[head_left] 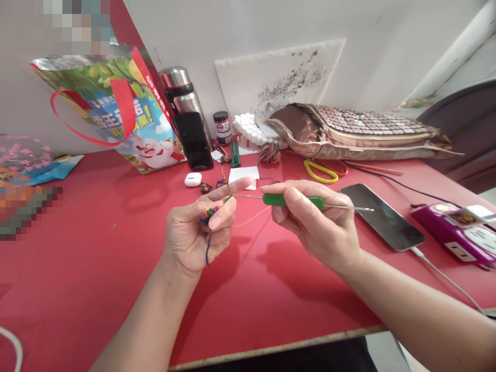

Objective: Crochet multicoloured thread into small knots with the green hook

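My left hand is closed in a pinch on a small multicoloured crochet piece, with the forefinger stretched out and yarn running over it. A dark strand hangs below the palm. My right hand grips a crochet hook with a green handle; its metal tip reaches left to the crochet piece. A thin coloured yarn strand runs from the piece back across the red table toward a multicoloured yarn ball.
A phone on a cable lies right of my hands, beside a purple power strip. Behind are yellow-handled scissors, an earbud case, small crocheted bits, a dark phone, a steel flask, a printed bag and a beige pouch.
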A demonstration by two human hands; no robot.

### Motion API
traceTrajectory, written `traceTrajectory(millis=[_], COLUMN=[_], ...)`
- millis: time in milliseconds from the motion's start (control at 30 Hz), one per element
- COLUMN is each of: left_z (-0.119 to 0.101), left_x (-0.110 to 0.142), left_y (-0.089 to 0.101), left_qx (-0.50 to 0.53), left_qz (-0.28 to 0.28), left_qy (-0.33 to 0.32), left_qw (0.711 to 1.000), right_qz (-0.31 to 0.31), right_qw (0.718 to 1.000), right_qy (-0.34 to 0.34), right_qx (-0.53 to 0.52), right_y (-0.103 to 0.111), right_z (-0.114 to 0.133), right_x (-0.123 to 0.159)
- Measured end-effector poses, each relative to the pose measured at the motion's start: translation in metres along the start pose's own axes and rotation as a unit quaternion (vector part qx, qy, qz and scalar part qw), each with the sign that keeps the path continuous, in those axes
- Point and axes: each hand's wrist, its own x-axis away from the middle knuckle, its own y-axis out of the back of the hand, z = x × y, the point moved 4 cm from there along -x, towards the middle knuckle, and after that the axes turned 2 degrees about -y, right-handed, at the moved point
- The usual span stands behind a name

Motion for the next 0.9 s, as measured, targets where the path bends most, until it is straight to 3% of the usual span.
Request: traceTrajectory(millis=[900], left_z=[-0.0017], left_x=[-0.0015], left_y=[0.0074], left_qx=[0.011], left_qz=[-0.007], left_qy=[0.032], left_qw=[0.999], right_qz=[0.029], right_qw=[0.998], right_qy=[-0.028], right_qx=[-0.038], right_y=[0.0002], right_z=[-0.0019], right_x=[-0.0013])
